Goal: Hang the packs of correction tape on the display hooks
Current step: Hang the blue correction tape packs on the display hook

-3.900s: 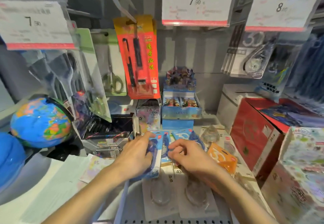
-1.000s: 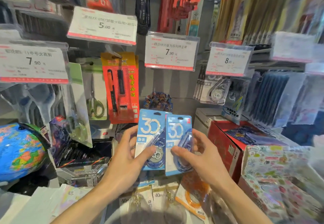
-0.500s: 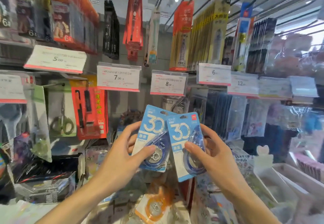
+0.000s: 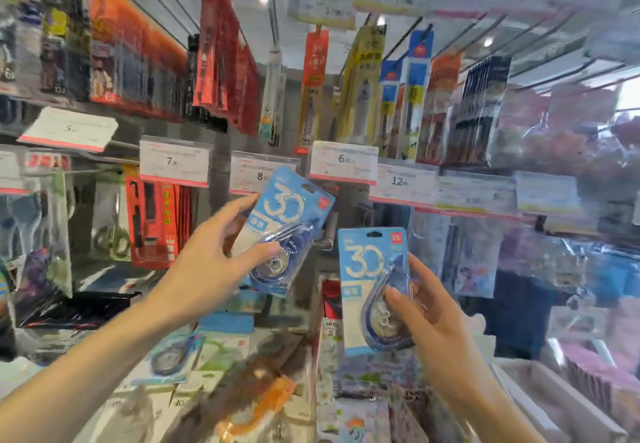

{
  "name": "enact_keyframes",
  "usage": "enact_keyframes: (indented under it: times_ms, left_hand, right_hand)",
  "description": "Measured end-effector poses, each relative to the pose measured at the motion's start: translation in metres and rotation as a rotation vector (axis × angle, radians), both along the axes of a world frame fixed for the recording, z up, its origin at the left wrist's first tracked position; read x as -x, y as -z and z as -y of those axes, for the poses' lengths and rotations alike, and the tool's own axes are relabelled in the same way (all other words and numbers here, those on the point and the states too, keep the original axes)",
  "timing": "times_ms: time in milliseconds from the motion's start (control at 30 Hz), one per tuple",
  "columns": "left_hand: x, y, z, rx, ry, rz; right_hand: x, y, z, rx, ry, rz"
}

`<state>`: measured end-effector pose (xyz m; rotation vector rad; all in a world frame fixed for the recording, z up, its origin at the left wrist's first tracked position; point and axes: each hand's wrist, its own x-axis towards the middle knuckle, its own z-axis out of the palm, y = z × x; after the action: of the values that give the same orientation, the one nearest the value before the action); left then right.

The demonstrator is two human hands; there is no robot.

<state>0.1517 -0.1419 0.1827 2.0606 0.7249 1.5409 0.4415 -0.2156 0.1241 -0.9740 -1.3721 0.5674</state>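
Left hand (image 4: 207, 269) pinches one tilted correction tape pack (image 4: 284, 231) raised at centre; right hand (image 4: 433, 318) grips a second upright pack (image 4: 374, 290), lower right, the two apart.

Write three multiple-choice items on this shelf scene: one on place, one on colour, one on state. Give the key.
1. Which price tag is the left hand's pack raised nearest to?
A. 8 tag
B. 12 tag
C. 5 tag

2. What colour are both held packs' cards?
A. red
B. blue
C. green

3. How is the right hand's pack sitting?
A. hanging on a hook
B. lying on the shelf
C. held in the right hand

Key: 1 A, its top corner overlaps that tag; 2 B, both cards are blue with a white 30; 3 C, fingers grip it, clear of any hook.
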Motion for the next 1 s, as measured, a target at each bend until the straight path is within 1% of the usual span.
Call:
enact_keyframes:
  times_ms: [100, 333, 633, 867, 1000]
  left_hand:
    - [0.006, -0.014, 0.001, -0.030, -0.005, 0.019]
    - [0.020, -0.029, -0.002, -0.073, -0.012, 0.038]
    - [0.026, -0.035, -0.010, -0.092, 0.010, 0.033]
    - [0.027, -0.038, -0.012, -0.118, 0.025, 0.028]
    - [0.028, -0.037, -0.015, -0.124, 0.040, 0.029]
  right_hand:
    - [-0.001, -0.005, -0.004, -0.013, -0.003, -0.007]
    - [0.025, -0.014, -0.023, -0.072, 0.006, 0.071]
    - [0.058, -0.029, -0.046, -0.196, 0.046, 0.031]
    - [0.059, -0.038, -0.055, -0.205, 0.089, 0.029]
    - [0.057, -0.040, -0.059, -0.175, 0.087, 0.029]
